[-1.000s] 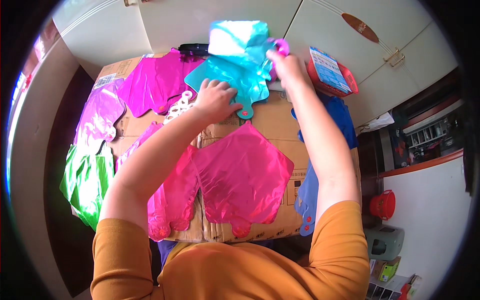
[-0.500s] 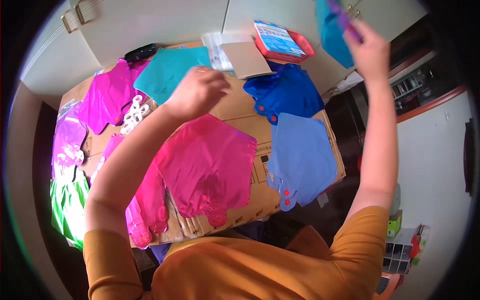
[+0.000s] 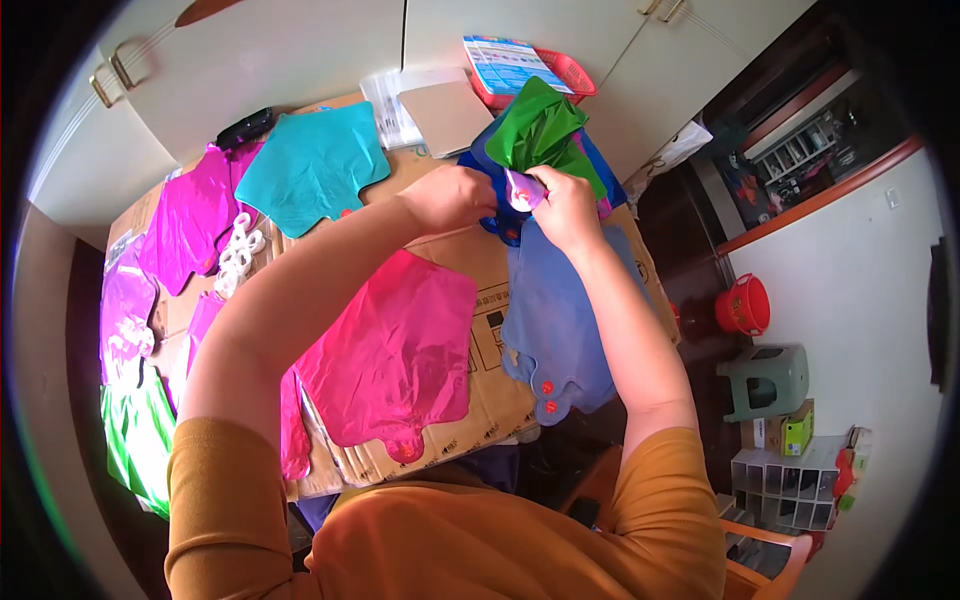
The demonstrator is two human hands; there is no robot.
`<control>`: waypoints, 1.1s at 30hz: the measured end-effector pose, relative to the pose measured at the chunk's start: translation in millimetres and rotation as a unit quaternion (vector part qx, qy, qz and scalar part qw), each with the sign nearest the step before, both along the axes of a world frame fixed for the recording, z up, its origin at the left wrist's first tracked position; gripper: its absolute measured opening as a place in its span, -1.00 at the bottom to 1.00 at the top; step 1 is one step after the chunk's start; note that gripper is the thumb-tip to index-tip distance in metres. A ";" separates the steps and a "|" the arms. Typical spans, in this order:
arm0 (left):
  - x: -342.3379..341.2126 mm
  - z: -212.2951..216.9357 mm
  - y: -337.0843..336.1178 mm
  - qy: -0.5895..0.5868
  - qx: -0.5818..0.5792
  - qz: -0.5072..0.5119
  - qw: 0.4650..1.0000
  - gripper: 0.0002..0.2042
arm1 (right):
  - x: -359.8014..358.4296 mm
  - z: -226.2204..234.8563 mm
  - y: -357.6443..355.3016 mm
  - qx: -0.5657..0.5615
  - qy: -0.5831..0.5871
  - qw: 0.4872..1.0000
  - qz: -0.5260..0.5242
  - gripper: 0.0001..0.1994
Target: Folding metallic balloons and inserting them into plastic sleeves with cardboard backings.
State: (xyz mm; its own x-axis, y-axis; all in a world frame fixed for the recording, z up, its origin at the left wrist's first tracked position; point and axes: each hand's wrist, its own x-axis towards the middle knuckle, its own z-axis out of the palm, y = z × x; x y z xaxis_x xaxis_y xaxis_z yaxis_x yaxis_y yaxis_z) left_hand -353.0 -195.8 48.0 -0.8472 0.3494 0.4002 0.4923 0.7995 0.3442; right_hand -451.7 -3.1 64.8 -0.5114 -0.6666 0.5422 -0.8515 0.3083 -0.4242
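Note:
My left hand [image 3: 455, 197] and my right hand [image 3: 562, 203] meet above the far right of the cardboard-covered table [image 3: 470, 245]. Between them they pinch the lower edge of a green foil balloon [image 3: 545, 132], where a small pale purple tab [image 3: 522, 190] shows. Under my hands lie dark blue foil balloons [image 3: 555, 310], one with red dots at its neck. A flat pink foil balloon [image 3: 395, 350] lies in front of me, a teal one [image 3: 310, 165] further back.
Magenta and purple foil balloons [image 3: 190, 225] and a green one [image 3: 135, 440] lie along the left. White plastic clips [image 3: 238, 255] sit by them. A red basket [image 3: 545, 72] with a printed pack, a card sheet [image 3: 445, 112], a red bucket [image 3: 742, 305] and a grey stool [image 3: 765, 380] stand nearby.
My right hand came down from high at the right, and my left hand moved right to meet it. A green balloon is now held between them, where a teal one was held earlier.

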 end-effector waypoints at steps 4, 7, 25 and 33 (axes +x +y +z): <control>-8.6 18.3 -0.5 -0.187 0.114 0.058 0.974 -0.84 | -0.1 13.9 2.2 -0.024 -0.110 0.994 0.001 -0.80; -15.2 18.2 -7.5 -0.277 0.236 0.069 0.929 -0.84 | 3.2 21.6 5.3 0.017 -0.191 0.981 -0.010 -0.79; -12.4 -20.9 38.5 0.000 -0.012 0.198 0.980 -0.70 | -62.9 75.6 30.0 -0.073 0.000 0.981 -0.182 -0.70; -16.2 -17.0 33.3 0.024 -0.006 0.233 0.972 -0.61 | -134.0 199.3 119.0 -0.090 0.114 0.937 -0.319 -0.66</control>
